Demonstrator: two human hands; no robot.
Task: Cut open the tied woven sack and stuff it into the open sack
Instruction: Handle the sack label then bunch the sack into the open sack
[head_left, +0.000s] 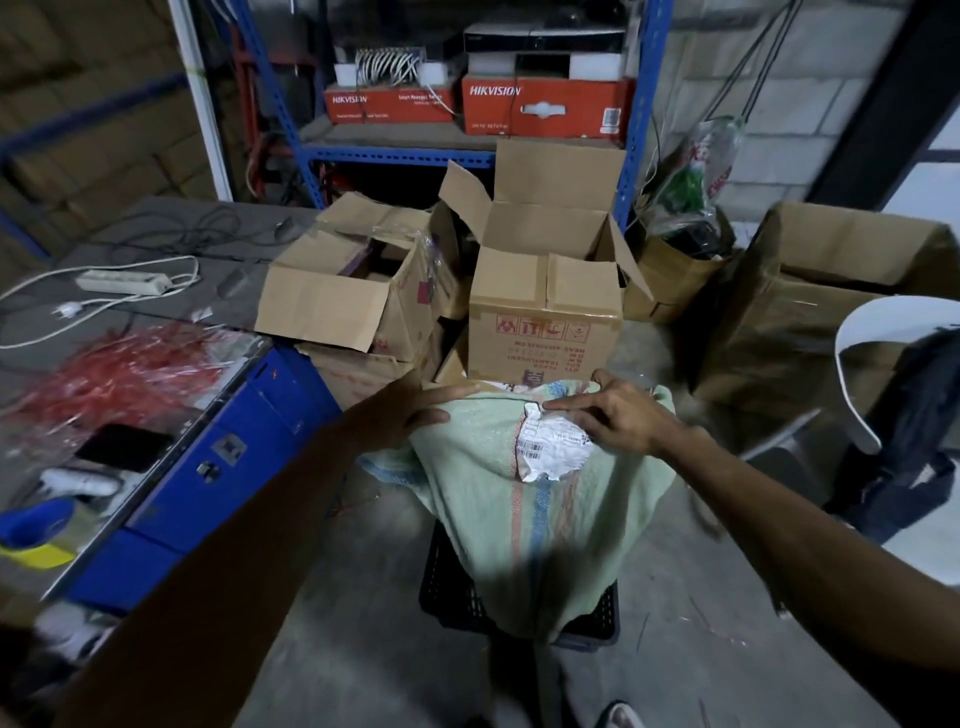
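Item: pale green woven sack (540, 499), with red and blue stripes, draped over a black perforated crate (447, 592) on the concrete floor. A crumpled white shipping label (553, 449) is stuck to the sack's upper face.

Left hand (410, 410): laid on the sack's upper left edge, fingers extended and flat, thumb lying along the cloth.

Right hand (618, 415): set on the sack's upper right part; fingers are spread, the index finger stretched across the label's top edge, the remaining fingers bent over the far rim of the sack. Whether the cloth is actually gripped cannot be told.

Beyond the sack: an open cardboard box (545, 312) with red handling marks printed upside down, just behind the sack's far edge; further opened cartons (337, 291) to the left of it.

Left of the sack: a blue cabinet (223, 457) bearing a heap of red plastic strands (114, 374) and a dark phone (124, 447).

Behind the box: blue shelving (395, 153) with orange Hikvision boxes (545, 106).
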